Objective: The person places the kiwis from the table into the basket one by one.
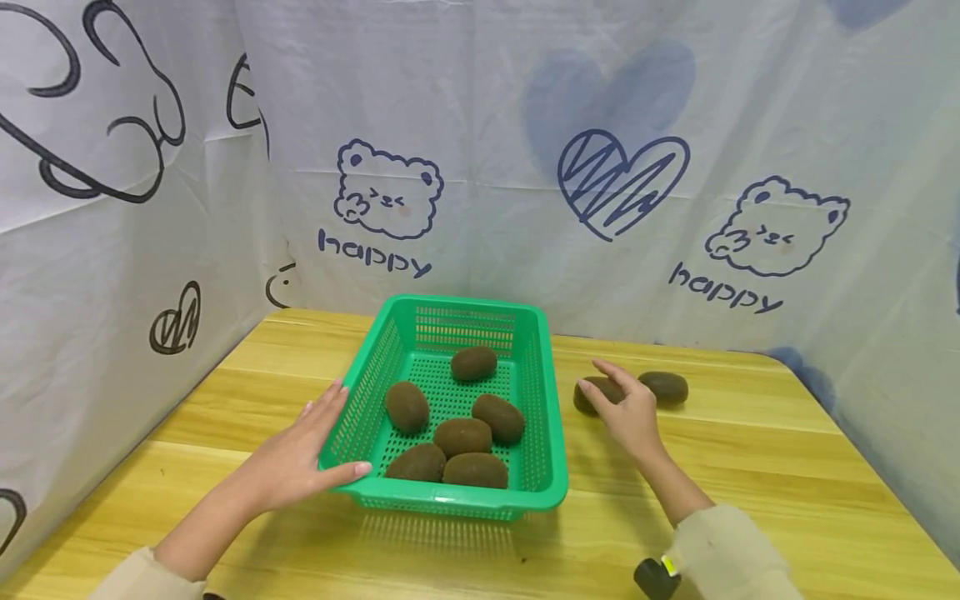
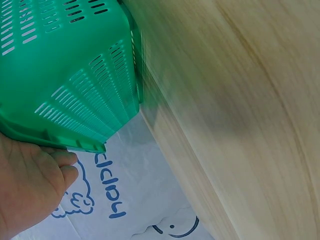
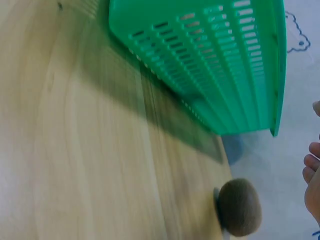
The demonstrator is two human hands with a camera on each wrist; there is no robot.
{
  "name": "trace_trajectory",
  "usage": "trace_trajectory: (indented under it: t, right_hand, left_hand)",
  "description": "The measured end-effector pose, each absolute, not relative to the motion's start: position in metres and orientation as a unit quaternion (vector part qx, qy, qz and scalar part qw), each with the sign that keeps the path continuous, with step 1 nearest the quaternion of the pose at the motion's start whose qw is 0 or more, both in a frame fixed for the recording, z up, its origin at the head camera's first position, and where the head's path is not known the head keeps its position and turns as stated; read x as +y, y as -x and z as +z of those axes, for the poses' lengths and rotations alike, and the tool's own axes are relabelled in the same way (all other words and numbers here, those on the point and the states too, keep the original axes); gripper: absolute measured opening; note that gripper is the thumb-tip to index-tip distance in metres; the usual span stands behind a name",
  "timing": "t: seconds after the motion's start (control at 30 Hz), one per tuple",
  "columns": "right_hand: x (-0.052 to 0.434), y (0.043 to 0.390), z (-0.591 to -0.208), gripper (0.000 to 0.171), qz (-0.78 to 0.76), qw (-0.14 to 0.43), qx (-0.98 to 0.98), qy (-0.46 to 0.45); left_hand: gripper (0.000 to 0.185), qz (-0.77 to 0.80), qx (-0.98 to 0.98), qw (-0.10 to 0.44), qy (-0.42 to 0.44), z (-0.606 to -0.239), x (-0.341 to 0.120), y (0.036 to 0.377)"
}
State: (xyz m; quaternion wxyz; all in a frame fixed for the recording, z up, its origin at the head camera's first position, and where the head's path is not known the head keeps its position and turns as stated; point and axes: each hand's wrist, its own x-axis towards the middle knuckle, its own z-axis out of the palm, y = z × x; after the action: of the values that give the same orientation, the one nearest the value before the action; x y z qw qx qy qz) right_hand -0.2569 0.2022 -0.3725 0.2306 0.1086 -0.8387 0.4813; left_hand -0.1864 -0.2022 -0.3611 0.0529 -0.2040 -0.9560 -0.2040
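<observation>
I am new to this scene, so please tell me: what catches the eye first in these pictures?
A bright green basket in the middle of the wooden table holds six brown kiwis. The left hand rests on its left rim. The right hand touches one of two kiwis lying right of the basket.

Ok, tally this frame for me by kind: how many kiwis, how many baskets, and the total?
Kiwis in the green basket: 6
Kiwis on the wooden table: 2, one under the right hand at, one beside it
Green baskets: 1, with the left hand on its near left corner
Total: 9 things
</observation>
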Motion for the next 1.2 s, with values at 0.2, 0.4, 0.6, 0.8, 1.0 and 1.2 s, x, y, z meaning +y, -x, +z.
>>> trace_trajectory:
  t: [0.2,0.4,0.6,0.8,1.0,1.2]
  right_hand:
    - [0.214,0.263,-0.378,0.045,0.489,0.212,-0.841,-0.092]
    - [0.227,0.271,-0.385,0.050,0.486,0.175,-0.853,-0.081]
    - [0.239,0.277,-0.390,0.058,0.471,0.121,-0.871,-0.069]
    - [0.247,0.284,-0.396,0.064,0.462,0.089,-0.881,-0.057]
    - [0.254,0.292,-0.403,0.066,0.473,0.069,-0.877,-0.043]
    - [0.263,0.301,-0.405,0.068,0.474,0.040,-0.879,-0.028]
  left_hand:
    - [0.096,-0.204,-0.955,0.055,0.207,-0.360,-0.201,0.185]
    - [0.096,-0.203,-0.956,0.054,0.206,-0.360,-0.201,0.185]
    - [0.096,-0.201,-0.957,0.052,0.203,-0.361,-0.202,0.187]
    - [0.096,-0.202,-0.956,0.054,0.204,-0.361,-0.202,0.186]
    - [0.096,-0.199,-0.955,0.061,0.209,-0.361,-0.201,0.185]
    - [0.095,-0.206,-0.954,0.060,0.207,-0.361,-0.201,0.184]
